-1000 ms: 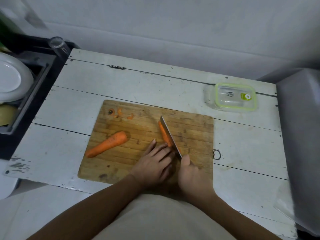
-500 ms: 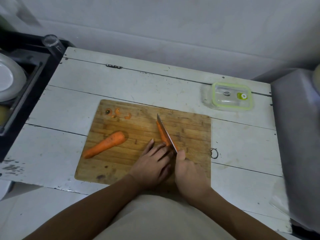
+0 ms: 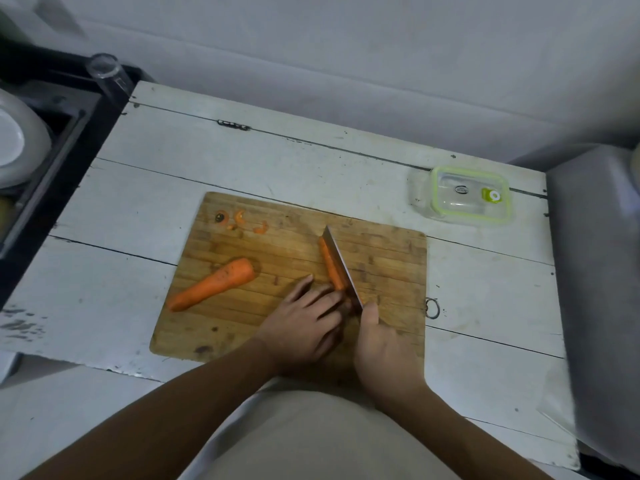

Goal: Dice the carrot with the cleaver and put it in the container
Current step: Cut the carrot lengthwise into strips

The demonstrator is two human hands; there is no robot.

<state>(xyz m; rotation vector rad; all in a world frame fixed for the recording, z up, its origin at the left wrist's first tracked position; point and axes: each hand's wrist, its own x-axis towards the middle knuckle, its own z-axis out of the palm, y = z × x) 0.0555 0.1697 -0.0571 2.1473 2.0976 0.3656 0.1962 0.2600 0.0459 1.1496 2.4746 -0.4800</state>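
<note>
A wooden cutting board (image 3: 388, 258) lies on the white table. On its left rests a tapered carrot half (image 3: 214, 284). Near the middle a second carrot piece (image 3: 331, 266) lies lengthwise, with the cleaver (image 3: 341, 263) blade set along its right side. My right hand (image 3: 381, 341) grips the cleaver's handle, which the hand hides. My left hand (image 3: 304, 323) presses flat, fingers straight, on the near end of that piece. A clear container (image 3: 469, 194) with a green-rimmed lid on it stands at the table's far right.
Small carrot scraps (image 3: 239, 220) lie at the board's far left corner. A dark rack with a white plate (image 3: 14, 143) and a glass (image 3: 107, 72) stands left of the table (image 3: 242, 168). A grey covered object (image 3: 602, 271) borders the right edge.
The view has shifted slightly. The cleaver and both hands stay on the carrot piece in nearly the same pose.
</note>
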